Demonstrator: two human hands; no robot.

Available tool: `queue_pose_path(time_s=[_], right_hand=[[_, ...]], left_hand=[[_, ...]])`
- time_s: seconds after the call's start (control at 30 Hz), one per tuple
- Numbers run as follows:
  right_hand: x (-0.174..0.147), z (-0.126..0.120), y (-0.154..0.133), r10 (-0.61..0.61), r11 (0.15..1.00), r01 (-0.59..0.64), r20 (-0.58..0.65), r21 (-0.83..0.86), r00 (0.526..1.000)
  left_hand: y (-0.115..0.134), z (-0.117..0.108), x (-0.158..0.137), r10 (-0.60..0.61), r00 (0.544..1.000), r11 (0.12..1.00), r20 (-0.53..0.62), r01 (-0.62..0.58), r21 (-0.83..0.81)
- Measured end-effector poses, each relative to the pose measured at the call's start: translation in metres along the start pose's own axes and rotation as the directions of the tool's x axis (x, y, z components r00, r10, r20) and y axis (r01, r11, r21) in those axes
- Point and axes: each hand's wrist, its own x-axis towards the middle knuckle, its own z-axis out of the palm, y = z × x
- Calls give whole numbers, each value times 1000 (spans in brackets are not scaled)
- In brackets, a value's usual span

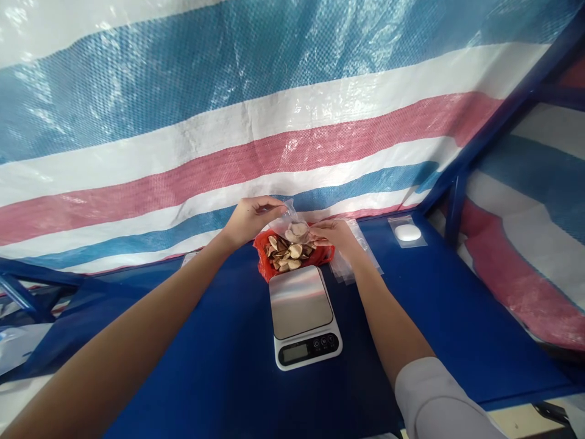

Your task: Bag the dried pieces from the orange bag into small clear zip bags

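My left hand (256,218) pinches the upper left edge of a clear plastic bag (289,212), with the thumb and fingers closed on it. Pale slices (297,232) show through the lower part of this bag. At the bag's right side is my right hand (336,235), its fingers bent together against it; the fingertips are partly hidden. Both hands are above an open red plastic bag (263,259) that holds many dried slices (290,256) with cream faces and dark brown rims. Directly in front of the red bag lies a white kitchen scale (302,305) with a bare steel plate.
Flat clear bags (365,250) lie under and beside my right wrist. Farther right, a white oval object (407,232) rests on a small clear bag. The blue table (205,341) backs onto a striped tarp (256,146), with blue metal frame bars (454,210) at the sides.
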Motion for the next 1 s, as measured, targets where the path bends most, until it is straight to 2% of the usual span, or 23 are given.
queue_pose_path(time_s=[0.27, 0.37, 0.53, 0.77, 1.0], right_hand=[[5, -7, 2, -21, 999, 20, -16, -43, 1000], [6, -6, 3, -29, 998, 27, -35, -48, 999], [4, -2, 4, -19, 999, 19, -1, -51, 1000], [1, -6, -1, -11, 997, 8, -41, -72, 999], [1, 1, 1, -13, 996, 12, -10, -94, 1000]], left_hand=[[-14, -9, -11, -44, 999, 999, 15, 44, 12], [-13, -6, -12, -46, 999, 999, -4, 46, -15], [-10, 0, -11, -54, 999, 998, -9, 54, -43], [-15, -4, -10, -46, 996, 998, -78, 43, -38], [-19, 4, -12, -42, 998, 997, -55, 38, -72]])
